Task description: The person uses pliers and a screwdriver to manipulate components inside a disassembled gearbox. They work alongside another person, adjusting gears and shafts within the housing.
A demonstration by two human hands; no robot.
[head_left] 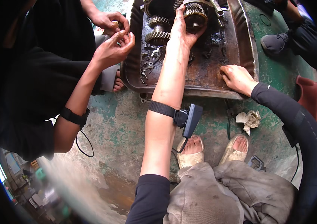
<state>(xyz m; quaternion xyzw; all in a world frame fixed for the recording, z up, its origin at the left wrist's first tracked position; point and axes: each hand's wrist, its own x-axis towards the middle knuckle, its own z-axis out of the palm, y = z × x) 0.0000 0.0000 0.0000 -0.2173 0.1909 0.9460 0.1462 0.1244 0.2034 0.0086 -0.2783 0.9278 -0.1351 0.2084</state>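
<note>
Left hand (185, 34) is spread partway open around the near side of a chunky gear (195, 18), up toward the far edge of the metal tray (207, 77). Right hand (239, 78) sits loosely curled by the tray's near right corner; can't tell if anything's under it. Gear looks like solid metal, so I'd guess heavy, stiff and slippery with oil. I'd palm the body, not pinch the teeth.
</note>
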